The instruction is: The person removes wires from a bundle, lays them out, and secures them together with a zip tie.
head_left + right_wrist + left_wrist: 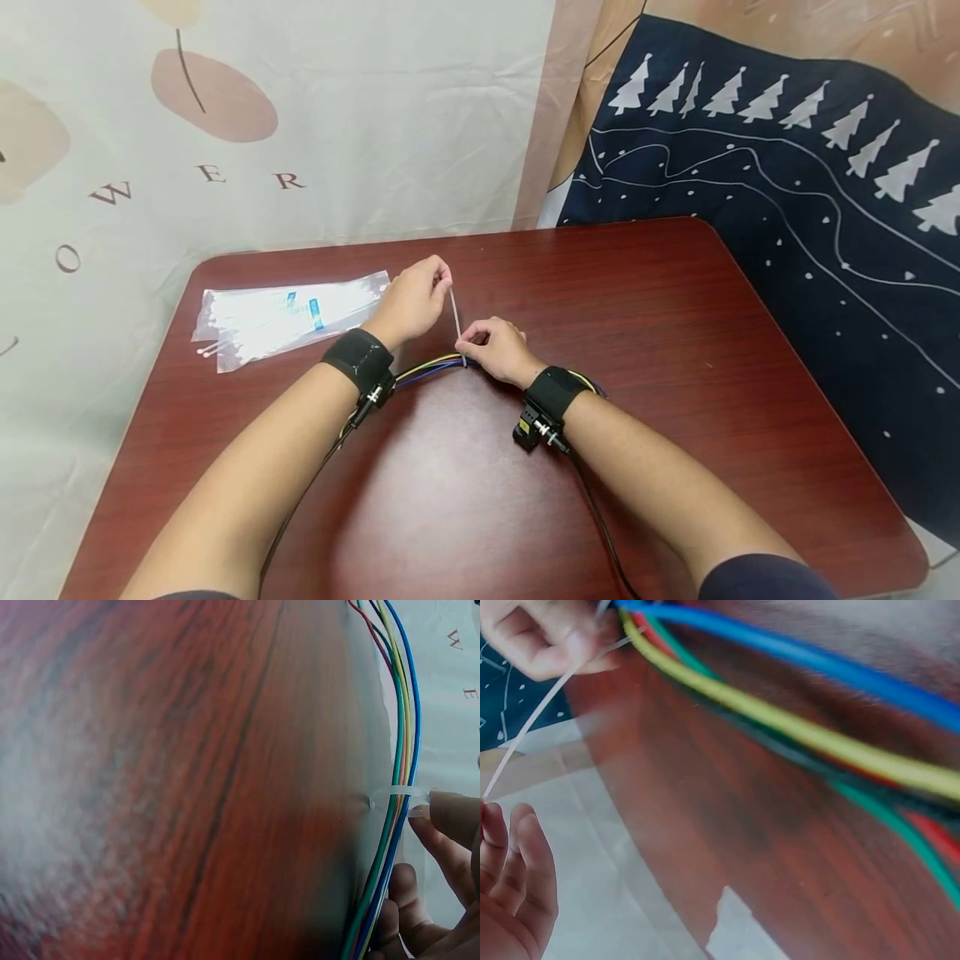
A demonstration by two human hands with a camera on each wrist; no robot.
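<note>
A bundle of coloured wires [429, 367], with blue, yellow, green and red strands in the left wrist view, lies in an arc over the table. Around the bundle passes a white cable tie [403, 790], its long tail [455, 312] drawn up taut. My left hand [412, 300] is raised above the wires and pinches the end of that tail between thumb and finger. Down at the bundle, my right hand [501, 352] pinches the tie close to the wires; the right wrist view shows thumb and finger [454, 817] on it. Part of the bundle is hidden behind my right hand.
Clear plastic bags of white cable ties [292, 317] lie at the table's back left, beside my left hand. Black bands [360, 360] with cameras and cables circle both wrists. The dark red table [637, 283] ends against a hanging cloth [375, 125].
</note>
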